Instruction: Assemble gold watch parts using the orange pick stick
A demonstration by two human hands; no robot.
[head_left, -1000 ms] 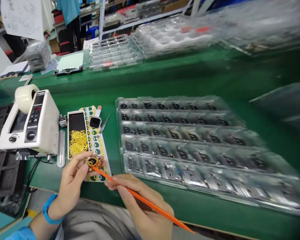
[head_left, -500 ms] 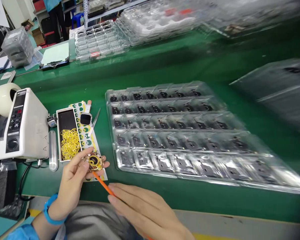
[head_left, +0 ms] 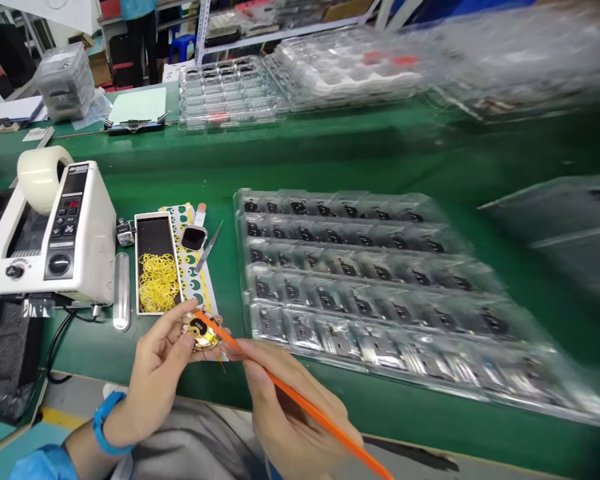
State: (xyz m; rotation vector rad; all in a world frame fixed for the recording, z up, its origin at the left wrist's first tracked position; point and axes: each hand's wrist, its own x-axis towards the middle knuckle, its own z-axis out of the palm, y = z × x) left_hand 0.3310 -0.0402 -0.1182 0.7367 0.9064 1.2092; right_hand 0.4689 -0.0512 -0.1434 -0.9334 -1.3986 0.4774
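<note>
My left hand (head_left: 157,357) is closed round the edge of a small, round copper-and-gold part (head_left: 208,336) with a dark middle and a yellow ring. My right hand (head_left: 290,400) grips a long, thin orange stick (head_left: 325,423) like a pen. The stick's tip lies over the upper side of the round part; whether it touches I cannot tell. Beneath the left hand is a sheet of green and yellow cutouts (head_left: 196,283). Just behind it stands a white-rimmed box (head_left: 155,230) with a heap of yellow rings (head_left: 159,283).
To the right lies a large clear tray (head_left: 247,327) of black parts in pockets. A tape dispenser (head_left: 97,240) stands left, beside a clear tube (head_left: 121,293). Tweezers (head_left: 210,247) and a smartwatch (head_left: 194,238) lie on the sheet. Stacked clear trays (head_left: 325,73) line the back.
The orange stick's tip has moved from the round part's lower edge up onto its face. My right hand has turned, its thumb now showing. The whole view has shifted.
</note>
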